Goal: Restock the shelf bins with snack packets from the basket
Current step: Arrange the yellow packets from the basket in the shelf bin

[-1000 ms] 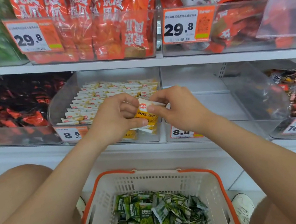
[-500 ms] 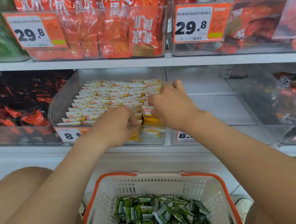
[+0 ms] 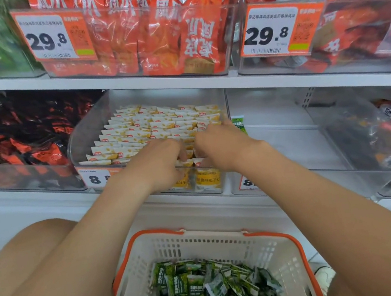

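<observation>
Here, the left hand (image 3: 163, 161) and the right hand (image 3: 220, 145) sit close together, knuckles up, in a clear plastic shelf bin (image 3: 83, 149), pressed down on the front rows of small yellow-and-white snack packets (image 3: 150, 126). The fingers of both hands bend down among the packets, and I cannot tell whether either hand grips one or only rests on them. Just beyond the right hand's fingertips, a single green packet (image 3: 238, 124) stands upright against the near wall of the neighbouring clear bin (image 3: 289, 139). Under the left wrist, an orange price tag (image 3: 94, 179) is fixed to the bin front. Left of the left hand lies a bin of dark red-and-black packets (image 3: 23, 138). Above both hands, the upper shelf carries tall orange-red pouches (image 3: 148, 40). Below the forearms, nearest the body, stands a white plastic basket with an orange rim (image 3: 204, 245), holding a loose heap of small green snack packets (image 3: 206, 294).
</observation>
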`<state>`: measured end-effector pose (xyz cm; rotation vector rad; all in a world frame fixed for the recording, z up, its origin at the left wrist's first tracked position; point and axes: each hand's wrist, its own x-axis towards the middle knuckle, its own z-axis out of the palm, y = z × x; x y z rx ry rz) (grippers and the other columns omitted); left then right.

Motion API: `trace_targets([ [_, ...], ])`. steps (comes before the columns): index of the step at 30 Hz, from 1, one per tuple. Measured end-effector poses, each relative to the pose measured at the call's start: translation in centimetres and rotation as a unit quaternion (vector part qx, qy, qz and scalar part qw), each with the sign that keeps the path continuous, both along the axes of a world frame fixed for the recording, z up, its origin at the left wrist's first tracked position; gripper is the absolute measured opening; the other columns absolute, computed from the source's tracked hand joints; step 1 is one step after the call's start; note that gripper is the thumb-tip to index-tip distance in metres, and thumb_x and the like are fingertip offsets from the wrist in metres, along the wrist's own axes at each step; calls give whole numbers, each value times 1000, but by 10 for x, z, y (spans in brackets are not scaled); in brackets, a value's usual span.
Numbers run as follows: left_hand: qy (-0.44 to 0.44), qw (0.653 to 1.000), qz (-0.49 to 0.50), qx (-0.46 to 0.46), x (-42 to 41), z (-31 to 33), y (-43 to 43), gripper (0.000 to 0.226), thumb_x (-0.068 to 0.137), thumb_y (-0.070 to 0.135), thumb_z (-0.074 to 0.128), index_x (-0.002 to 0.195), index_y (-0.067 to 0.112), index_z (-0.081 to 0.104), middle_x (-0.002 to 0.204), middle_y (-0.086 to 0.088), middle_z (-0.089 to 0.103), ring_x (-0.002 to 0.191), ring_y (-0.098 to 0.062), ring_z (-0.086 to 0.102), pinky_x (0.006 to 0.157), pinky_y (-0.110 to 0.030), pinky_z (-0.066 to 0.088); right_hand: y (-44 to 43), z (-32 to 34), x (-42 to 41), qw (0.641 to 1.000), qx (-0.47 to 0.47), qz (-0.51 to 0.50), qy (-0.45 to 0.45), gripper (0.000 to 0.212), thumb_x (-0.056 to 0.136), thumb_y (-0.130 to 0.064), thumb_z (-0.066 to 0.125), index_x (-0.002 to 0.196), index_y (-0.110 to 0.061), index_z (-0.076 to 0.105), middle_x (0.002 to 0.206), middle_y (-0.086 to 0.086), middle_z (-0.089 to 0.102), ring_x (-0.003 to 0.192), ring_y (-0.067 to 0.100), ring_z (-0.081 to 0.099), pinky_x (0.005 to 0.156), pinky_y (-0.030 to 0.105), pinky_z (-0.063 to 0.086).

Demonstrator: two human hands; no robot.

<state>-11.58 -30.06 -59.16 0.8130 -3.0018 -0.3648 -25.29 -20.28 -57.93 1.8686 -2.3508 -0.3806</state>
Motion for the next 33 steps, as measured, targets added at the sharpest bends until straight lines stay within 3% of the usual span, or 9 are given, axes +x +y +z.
trace_targets([
  [6,-107,994,14,32,1,3,-1,88,91,60,64,160,28,22,161,-6,17,152,-34,13,121,-51,29,-2,1,6,999,-23,-18,-20,23,98,-21,69,116,-11,60,117,14,63,112,36,61,92,44,46],
  [10,-150,986,37,70,-1,-3,-32,76,103,54,33,167,23,5,174,1,-8,160,-25,-10,129,-48,5,-17,5,4,984,-26,-51,-171,32,105,-18,51,132,0,51,129,20,50,128,40,49,93,43,44],
  [12,-137,988,59,35,1,-7,-47,72,103,56,22,166,26,7,174,2,-8,160,-25,-12,129,-53,3,-30,-4,8,965,-13,-108,-241,60,108,-41,40,155,-4,29,160,21,26,151,43,20,118,54,27],
  [14,-139,985,96,25,3,-12,-55,66,108,52,25,166,29,4,173,5,-11,159,-27,-14,128,-56,4,-44,-24,12,945,23,-169,-278,77,105,-62,24,165,-20,1,171,11,-11,155,44,-14,124,62,0],
  [18,-154,979,122,51,-1,-25,-63,64,110,51,18,165,33,-8,172,8,-20,159,-27,-13,127,-58,4,-58,-45,3,926,74,-206,-309,83,98,-77,16,163,-33,-12,168,2,-27,152,40,-26,122,61,-12],
  [22,-131,983,122,38,0,-26,-60,65,109,52,21,166,29,1,174,4,-10,159,-34,-3,125,-60,12,-57,-45,3,924,37,-195,-328,84,99,-74,25,164,-31,-5,170,4,-19,154,40,-21,123,61,-8],
  [24,-85,989,121,20,5,-20,-57,57,108,45,32,158,20,22,165,-9,16,151,-42,16,120,-61,24,-48,-47,11,929,-74,-169,-320,73,105,-57,38,164,-20,16,170,17,8,156,43,1,125,58,6],
  [28,-25,998,59,11,23,-4,-44,20,95,25,49,100,13,65,106,-2,58,110,-33,50,98,-51,47,-15,-38,29,955,-247,-43,-159,27,95,-23,56,117,-10,65,118,16,55,112,37,50,98,46,46],
  [33,31,999,30,8,40,0,-32,10,86,26,78,93,25,70,89,6,67,88,-19,63,79,-33,53,21,-27,41,976,-145,-28,-157,12,80,-24,61,90,-20,66,91,5,67,87,32,66,67,36,55],
])
